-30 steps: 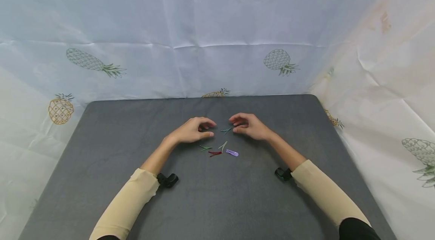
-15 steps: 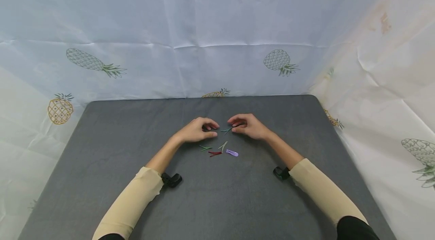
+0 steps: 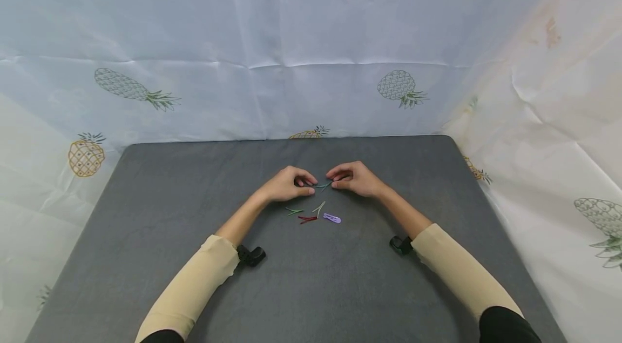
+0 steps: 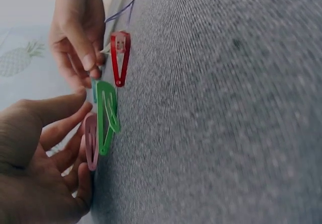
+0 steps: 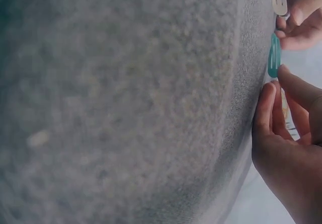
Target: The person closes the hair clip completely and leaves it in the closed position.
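Both hands' fingertips meet at a teal clip (image 3: 323,186), hiding its ends.
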The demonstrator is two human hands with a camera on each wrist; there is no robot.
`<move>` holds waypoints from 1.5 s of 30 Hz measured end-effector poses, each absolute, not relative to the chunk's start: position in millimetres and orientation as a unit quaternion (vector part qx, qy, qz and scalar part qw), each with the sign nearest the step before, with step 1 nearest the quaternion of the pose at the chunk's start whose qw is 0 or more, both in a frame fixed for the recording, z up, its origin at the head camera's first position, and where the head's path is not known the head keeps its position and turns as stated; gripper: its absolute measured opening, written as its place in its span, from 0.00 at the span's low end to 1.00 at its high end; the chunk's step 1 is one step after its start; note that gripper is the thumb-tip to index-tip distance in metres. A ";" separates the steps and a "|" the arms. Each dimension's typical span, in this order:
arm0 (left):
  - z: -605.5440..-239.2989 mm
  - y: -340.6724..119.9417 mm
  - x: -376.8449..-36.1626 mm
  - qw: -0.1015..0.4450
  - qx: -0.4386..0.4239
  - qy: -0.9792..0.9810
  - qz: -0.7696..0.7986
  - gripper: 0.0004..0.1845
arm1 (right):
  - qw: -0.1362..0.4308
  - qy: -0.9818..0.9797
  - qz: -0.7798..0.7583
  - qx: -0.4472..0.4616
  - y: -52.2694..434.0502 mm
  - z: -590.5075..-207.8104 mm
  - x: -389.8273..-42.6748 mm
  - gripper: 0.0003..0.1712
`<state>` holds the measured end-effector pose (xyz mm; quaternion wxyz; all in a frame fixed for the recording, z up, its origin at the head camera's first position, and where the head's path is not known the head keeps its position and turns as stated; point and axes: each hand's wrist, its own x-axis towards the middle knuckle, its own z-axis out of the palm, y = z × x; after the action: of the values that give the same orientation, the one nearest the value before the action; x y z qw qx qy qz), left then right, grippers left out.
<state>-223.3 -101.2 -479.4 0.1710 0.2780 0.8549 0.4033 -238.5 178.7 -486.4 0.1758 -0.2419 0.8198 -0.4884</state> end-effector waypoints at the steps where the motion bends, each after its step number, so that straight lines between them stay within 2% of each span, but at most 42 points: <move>1: -479.3 -100.1 -223.2 0.171 0.274 0.856 0.404 0.14 | 0.177 0.820 -0.488 -0.241 178.5 -486.8 -239.1 0.18; 22: -477.6 -83.5 -222.7 0.151 0.224 0.873 0.407 0.07 | 0.187 0.839 -0.459 -0.225 179.6 -486.2 -244.3 0.11; 45: -477.1 -76.4 -218.7 0.130 0.174 0.895 0.390 0.05 | 0.130 0.863 -0.421 -0.245 171.3 -486.8 -237.5 0.07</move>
<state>-218.7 -76.4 -477.1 0.1302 0.1739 0.8947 0.3903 -237.5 171.3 -486.8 0.1303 -0.2451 0.8633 -0.4214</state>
